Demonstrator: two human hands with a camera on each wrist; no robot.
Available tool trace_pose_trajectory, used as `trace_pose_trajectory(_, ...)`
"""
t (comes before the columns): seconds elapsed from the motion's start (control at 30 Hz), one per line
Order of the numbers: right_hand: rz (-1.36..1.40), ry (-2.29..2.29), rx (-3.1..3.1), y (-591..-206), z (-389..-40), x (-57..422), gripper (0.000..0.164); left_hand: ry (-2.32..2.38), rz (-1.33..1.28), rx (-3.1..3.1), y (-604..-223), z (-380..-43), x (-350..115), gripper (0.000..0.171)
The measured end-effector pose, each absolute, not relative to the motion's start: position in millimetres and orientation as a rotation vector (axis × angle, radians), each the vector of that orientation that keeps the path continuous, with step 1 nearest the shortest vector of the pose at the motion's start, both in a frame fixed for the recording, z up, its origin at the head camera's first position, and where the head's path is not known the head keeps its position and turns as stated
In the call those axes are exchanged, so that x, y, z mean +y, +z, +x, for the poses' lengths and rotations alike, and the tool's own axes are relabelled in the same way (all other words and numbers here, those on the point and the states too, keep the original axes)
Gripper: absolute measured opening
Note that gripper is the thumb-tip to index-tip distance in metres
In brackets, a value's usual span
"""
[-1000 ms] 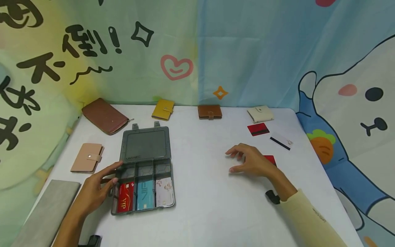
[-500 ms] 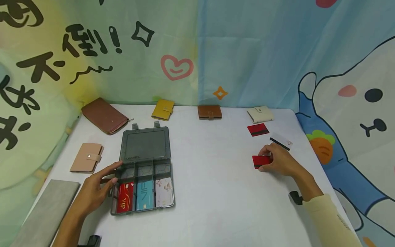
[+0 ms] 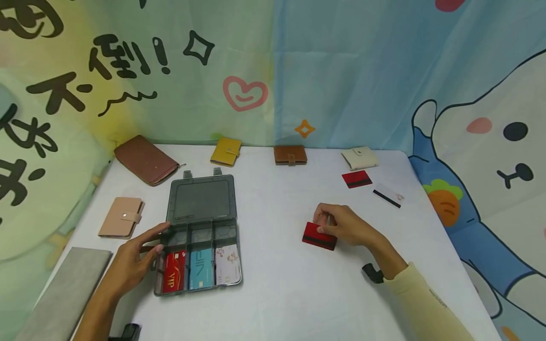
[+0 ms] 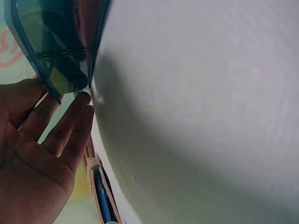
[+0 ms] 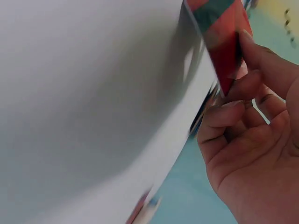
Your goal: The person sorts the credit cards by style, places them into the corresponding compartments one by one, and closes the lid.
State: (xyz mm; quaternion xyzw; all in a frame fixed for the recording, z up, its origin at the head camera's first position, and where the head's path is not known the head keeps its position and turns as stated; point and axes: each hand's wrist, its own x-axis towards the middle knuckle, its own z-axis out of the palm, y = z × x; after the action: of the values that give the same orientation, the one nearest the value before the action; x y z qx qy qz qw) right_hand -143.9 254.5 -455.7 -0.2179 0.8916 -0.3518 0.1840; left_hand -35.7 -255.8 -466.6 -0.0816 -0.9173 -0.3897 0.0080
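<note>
My right hand [image 3: 350, 225] pinches a red card [image 3: 319, 236] with a dark stripe between thumb and fingers, tilted over the middle right of the table. The right wrist view shows the thumb on one face of this card [image 5: 224, 51]. A grey translucent compartment box [image 3: 202, 199] lies with its lid folded back. In its front row lie a red VIP card [image 3: 174, 272], a blue card [image 3: 200, 269] and a white floral card [image 3: 227, 264]. My left hand [image 3: 132, 260] rests at the box's left edge, its fingers fairly straight against the side.
Another red card [image 3: 356, 179] and a white striped card [image 3: 387, 197] lie at the right. Along the back sit a brown zip wallet [image 3: 146, 160], yellow [image 3: 225, 151], brown [image 3: 290, 155] and cream [image 3: 359, 157] wallets. A pink wallet [image 3: 121, 217] and grey slab [image 3: 68, 289] lie left.
My right hand reached right to the nearest red card, took hold of it, and has carried it left toward the middle of the table. My left hand has stayed at the box.
</note>
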Motion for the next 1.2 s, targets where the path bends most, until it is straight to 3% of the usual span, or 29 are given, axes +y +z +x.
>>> trace_pose_trajectory(0.27, -0.805, -1.168, 2.268, -455, -132, 188, 0.035, -1.198, -0.266, -2.886, -469, -38, -255, 0.064)
trace_pose_trajectory(0.9, -0.755, -1.545, 2.003, -455, -95, 34, 0.030, -1.205, -0.258, -2.884, -467, -36, -254, 0.063)
trace_pose_trajectory(1.2, -0.561, -1.528, 2.051, -451, -83, -20, 0.028, -1.175, -0.255, -2.887, -464, -36, -254, 0.062)
